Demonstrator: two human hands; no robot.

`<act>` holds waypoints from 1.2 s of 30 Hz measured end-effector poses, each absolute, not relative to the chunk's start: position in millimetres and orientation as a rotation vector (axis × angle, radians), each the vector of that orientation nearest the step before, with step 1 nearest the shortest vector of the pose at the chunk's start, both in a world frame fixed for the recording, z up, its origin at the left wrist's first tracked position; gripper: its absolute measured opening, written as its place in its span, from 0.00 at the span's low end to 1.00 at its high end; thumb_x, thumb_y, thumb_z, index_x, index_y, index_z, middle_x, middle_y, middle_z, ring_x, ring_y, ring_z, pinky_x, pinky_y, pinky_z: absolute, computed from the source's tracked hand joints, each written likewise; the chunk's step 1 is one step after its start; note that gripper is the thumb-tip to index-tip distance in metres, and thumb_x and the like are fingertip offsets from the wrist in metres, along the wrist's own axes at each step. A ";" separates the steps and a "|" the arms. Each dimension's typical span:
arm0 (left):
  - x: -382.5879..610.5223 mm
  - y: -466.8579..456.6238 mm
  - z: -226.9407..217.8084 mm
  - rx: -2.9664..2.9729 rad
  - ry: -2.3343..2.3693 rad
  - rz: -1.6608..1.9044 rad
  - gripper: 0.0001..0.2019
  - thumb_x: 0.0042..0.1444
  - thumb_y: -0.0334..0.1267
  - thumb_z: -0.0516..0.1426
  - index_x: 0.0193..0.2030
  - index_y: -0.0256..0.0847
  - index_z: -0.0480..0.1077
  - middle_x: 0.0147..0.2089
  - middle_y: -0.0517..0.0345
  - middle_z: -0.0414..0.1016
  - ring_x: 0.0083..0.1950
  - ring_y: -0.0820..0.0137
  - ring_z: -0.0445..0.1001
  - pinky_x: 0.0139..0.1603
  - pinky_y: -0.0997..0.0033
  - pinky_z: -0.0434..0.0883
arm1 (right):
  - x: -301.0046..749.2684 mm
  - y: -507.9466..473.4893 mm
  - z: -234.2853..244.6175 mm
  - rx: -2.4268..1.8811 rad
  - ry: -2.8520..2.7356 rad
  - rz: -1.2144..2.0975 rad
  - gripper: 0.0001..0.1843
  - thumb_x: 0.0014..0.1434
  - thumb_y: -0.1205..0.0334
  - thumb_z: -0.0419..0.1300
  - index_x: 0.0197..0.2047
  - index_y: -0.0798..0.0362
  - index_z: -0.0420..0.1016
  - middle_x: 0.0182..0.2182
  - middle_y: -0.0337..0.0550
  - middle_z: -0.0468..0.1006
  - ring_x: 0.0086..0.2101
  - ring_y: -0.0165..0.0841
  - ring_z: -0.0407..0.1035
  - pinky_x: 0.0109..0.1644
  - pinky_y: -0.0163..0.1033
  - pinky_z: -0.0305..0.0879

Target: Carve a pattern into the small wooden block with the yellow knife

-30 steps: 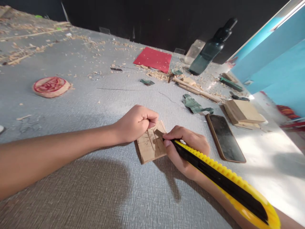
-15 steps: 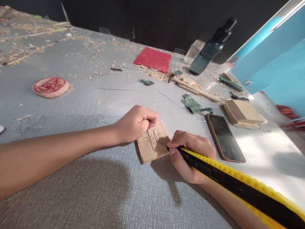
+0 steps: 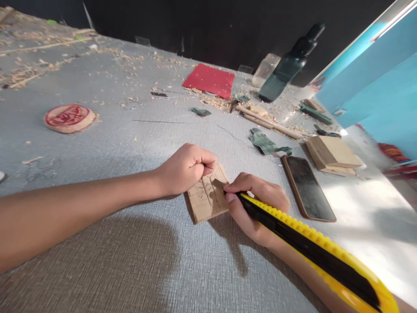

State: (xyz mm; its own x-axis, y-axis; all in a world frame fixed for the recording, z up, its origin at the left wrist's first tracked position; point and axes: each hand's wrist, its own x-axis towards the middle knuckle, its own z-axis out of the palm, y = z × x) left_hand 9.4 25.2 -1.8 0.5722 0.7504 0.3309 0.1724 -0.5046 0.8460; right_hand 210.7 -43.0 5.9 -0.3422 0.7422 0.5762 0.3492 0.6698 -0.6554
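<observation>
- Left hand (image 3: pixel 185 171), centre: fingers curled into a fist against the wood (image 3: pixel 203 210).
- Right hand (image 3: pixel 267 192), right of centre: fingers gripping a knife (image 3: pixel 293 233).
- Wood: frame centre, beneath the blade (image 3: pixel 218 184).

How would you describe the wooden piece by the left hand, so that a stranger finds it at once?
On the grey table, find the fisted left hand. Partly beneath it lies a flat wooden piece. Unlike the wooden block beside the phone, it bears dark line markings.
</observation>
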 end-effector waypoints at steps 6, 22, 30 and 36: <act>10.2 25.3 -3.2 2.011 0.723 0.917 0.08 0.42 0.23 0.45 0.20 0.39 0.53 0.19 0.66 0.51 0.22 0.78 0.51 0.24 0.75 0.50 | 212.7 -45.1 13.2 -0.694 -1.938 0.607 0.11 0.49 0.75 0.58 0.32 0.50 0.71 0.19 0.33 0.65 0.17 0.26 0.57 0.20 0.33 0.52; 9.6 24.6 -1.0 2.022 0.725 0.911 0.07 0.42 0.24 0.45 0.20 0.38 0.53 0.19 0.66 0.52 0.22 0.78 0.51 0.24 0.75 0.50 | 210.0 -43.9 8.2 -0.857 -1.936 0.542 0.11 0.52 0.74 0.60 0.36 0.50 0.74 0.24 0.36 0.73 0.21 0.27 0.65 0.23 0.34 0.59; 9.5 26.0 -4.2 2.039 0.721 0.917 0.08 0.43 0.23 0.45 0.20 0.39 0.54 0.19 0.65 0.52 0.22 0.78 0.52 0.24 0.74 0.51 | 213.1 -44.3 13.9 -0.633 -1.973 0.607 0.15 0.50 0.77 0.60 0.35 0.46 0.72 0.18 0.35 0.65 0.16 0.30 0.57 0.17 0.38 0.53; 9.0 25.3 -4.4 2.046 0.722 0.921 0.08 0.43 0.23 0.45 0.20 0.38 0.54 0.19 0.65 0.52 0.23 0.78 0.52 0.24 0.75 0.50 | 211.5 -43.4 13.5 -0.665 -1.933 0.544 0.17 0.50 0.78 0.61 0.37 0.46 0.74 0.18 0.37 0.66 0.15 0.30 0.58 0.16 0.40 0.51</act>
